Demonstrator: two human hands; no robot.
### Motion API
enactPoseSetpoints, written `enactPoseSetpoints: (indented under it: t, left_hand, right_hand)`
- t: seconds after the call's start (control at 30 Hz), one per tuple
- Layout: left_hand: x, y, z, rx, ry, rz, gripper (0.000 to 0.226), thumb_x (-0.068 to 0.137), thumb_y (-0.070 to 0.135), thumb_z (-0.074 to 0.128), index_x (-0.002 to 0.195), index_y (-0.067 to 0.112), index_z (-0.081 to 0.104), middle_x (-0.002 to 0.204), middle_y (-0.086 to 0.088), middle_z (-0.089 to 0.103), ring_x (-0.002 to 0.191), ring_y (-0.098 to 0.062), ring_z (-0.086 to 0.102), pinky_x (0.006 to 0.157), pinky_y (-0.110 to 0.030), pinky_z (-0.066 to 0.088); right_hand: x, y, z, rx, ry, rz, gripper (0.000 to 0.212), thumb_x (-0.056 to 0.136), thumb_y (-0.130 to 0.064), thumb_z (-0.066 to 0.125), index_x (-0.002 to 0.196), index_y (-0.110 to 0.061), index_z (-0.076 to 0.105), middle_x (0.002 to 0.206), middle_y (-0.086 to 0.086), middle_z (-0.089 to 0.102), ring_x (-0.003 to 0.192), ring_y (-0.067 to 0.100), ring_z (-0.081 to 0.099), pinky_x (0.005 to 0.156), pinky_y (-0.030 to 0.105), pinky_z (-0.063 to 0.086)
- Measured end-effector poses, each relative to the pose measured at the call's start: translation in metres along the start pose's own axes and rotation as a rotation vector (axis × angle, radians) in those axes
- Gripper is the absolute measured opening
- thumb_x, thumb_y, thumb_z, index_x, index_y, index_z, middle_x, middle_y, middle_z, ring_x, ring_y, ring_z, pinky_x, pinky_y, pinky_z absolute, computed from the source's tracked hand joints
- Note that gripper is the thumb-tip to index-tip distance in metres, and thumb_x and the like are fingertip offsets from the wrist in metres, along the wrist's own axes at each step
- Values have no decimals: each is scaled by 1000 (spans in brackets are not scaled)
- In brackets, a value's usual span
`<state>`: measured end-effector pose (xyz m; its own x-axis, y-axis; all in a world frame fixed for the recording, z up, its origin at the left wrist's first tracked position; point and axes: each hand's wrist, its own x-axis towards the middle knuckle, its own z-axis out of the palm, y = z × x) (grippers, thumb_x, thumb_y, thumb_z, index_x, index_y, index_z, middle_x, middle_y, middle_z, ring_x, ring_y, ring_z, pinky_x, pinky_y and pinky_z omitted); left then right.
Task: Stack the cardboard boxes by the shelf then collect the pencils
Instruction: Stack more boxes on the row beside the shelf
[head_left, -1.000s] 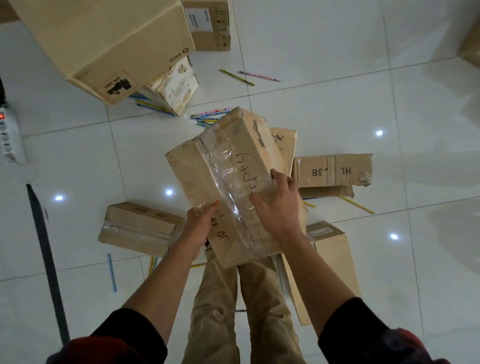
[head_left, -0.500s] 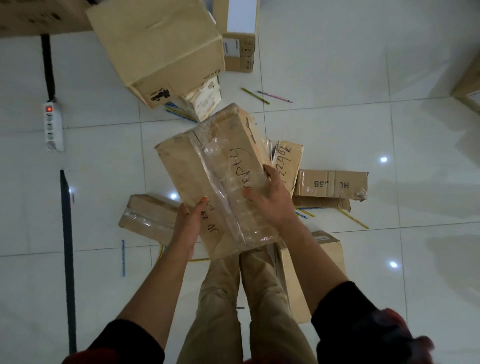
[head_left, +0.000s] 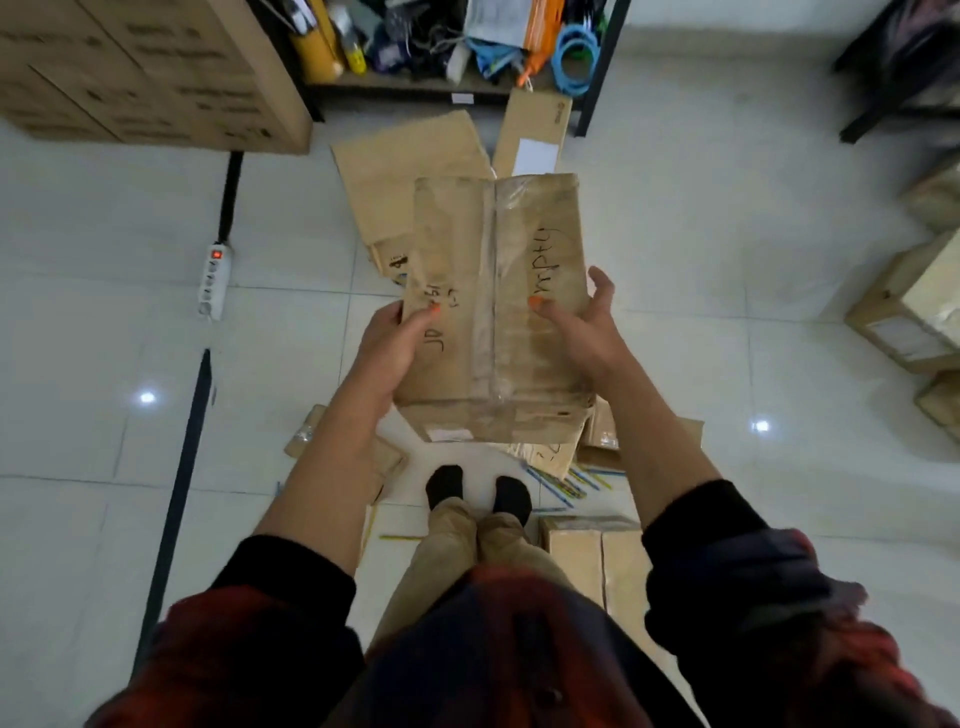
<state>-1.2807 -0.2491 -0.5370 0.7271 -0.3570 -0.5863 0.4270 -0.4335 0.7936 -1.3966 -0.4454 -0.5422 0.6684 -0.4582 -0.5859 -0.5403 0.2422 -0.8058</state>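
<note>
Both hands hold the taped cardboard box (head_left: 493, 306) (marked "empty") in front of the shelf (head_left: 447, 85): left hand (head_left: 387, 345) and right hand (head_left: 584, 325) each have their grip clasping a side. Pencils (head_left: 563, 483) lie below it by the feet.

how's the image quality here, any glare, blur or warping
Head view: dim, flat light; small bright glare spots on the glossy floor tiles; wide-angle bending at the edges; sleeves at the bottom smeared; the taped box, held by the left hand and right hand, has soft but readable writing.
</note>
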Motion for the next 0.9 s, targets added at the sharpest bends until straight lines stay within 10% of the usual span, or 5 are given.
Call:
enactPoseSetpoints:
  t: [0.33,0.6,0.9]
  left_hand:
    - [-46,67,-39,-79,-9,130,58,70,54,69,122,30,65,122,9,67,118,-14,60,109,-42,41]
    - [-71,73,-72,-195,90,125,49,89,29,65,136,31,50,116,11,65,105,-11,63,94,-37,52]
    - [-77,72,-151,-142,82,210,31,90,28,61,116,45,60,112,11,69,106,-13,64,94,-37,51]
  right_hand:
    - [-45,-92,4,28,-32,-87,64,92,-37,64,144,-25,28,108,-14,55,100,12,61,76,30,52]
    - [-66,-126,41,-11,-84,-182,27,93,-36,62,113,-36,44,116,-7,61,104,15,63,85,34,54]
    - [-66,-142,118,-22,-77,-178,57,83,-39,70,131,-32,39,123,-3,60,110,21,61,94,43,52]
